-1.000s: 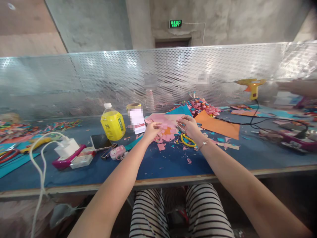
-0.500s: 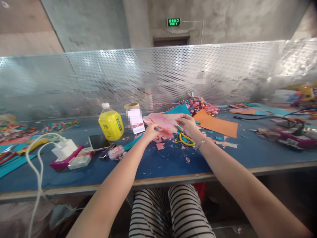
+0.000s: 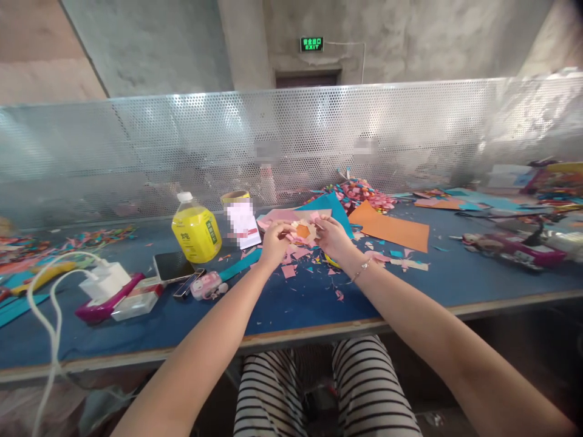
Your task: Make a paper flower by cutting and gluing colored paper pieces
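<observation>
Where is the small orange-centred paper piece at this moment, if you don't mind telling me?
In the head view, the paper piece is near the middle, between the left hand and the right hand, right of the yellow bottle.

Bare concrete wall (image 3: 392, 42) surrounds the lit exit sign (image 3: 312, 44); below it, a dark doorway (image 3: 307, 80) and perforated metal partition (image 3: 204, 136).
</observation>
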`<state>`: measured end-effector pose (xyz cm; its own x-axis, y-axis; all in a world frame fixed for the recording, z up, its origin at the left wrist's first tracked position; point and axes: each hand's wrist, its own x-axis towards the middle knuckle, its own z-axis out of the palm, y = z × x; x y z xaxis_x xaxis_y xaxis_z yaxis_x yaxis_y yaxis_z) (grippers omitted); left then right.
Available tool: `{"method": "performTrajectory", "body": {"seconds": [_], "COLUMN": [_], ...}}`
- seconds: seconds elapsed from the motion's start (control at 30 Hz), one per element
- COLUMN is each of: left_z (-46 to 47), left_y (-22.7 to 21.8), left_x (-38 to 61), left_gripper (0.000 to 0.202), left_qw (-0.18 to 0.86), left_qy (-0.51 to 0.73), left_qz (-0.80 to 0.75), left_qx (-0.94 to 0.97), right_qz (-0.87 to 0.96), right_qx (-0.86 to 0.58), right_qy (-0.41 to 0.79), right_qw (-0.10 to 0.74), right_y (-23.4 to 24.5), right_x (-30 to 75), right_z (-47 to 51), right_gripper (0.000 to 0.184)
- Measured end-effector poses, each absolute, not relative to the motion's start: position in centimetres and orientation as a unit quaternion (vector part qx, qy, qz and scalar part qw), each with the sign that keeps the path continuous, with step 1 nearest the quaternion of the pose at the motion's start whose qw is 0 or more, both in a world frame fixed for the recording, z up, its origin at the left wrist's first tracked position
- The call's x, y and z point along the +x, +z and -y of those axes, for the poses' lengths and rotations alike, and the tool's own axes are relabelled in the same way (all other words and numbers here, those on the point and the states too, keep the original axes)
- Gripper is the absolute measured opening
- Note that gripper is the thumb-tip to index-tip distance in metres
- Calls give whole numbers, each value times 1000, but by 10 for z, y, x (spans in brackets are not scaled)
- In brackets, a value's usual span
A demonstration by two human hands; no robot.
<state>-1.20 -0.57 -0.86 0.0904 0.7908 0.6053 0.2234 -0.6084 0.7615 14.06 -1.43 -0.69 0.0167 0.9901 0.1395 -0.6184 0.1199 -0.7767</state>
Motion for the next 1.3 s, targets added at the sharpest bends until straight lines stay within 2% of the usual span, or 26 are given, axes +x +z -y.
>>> {"method": "performTrajectory", "body": {"seconds": [0.13,0.27,0.4,0.53,0.63,0.8,0.87,1.07,1.3], "left_z": [11,17,19,14,12,10,11,14,9], "left_y": [-8,-7,-7,-9,-9,-7,-5,-3,-6], "left_x": [-7,-3,0,2,4,2,1,-2,-7], "left_gripper": [18,19,14,31,36,24,21,27,22], "left_qw": [265,351,411,454,472,518,523,539,422], "left_qy": [543,522,535,585,604,586,596,597,551], "left_qz": [-355,-303,-330,-348,-356,-344,-335,-356,-424], "left_qx": [714,716,660,576,534,519,508,476,581], "right_qz": [380,396,402,413,423,434,436,438,440], "right_qx": [-244,-242,-233,-227,-231,-237,-240,-225,-259], "right_qy": [554,531,534,528,522,512,512,538,538], "right_qw": [700,709,706,706,703,702,700,684,671], "right_y": [-5,-4,-3,-2,-2,-4,-4,-4,-3], "right_x": [143,151,153,151,151,150,149,151,156], "right_z": [11,7,7,8,8,7,7,10,10], "right_gripper": [28,28,27,27,26,25,25,27,28]}}
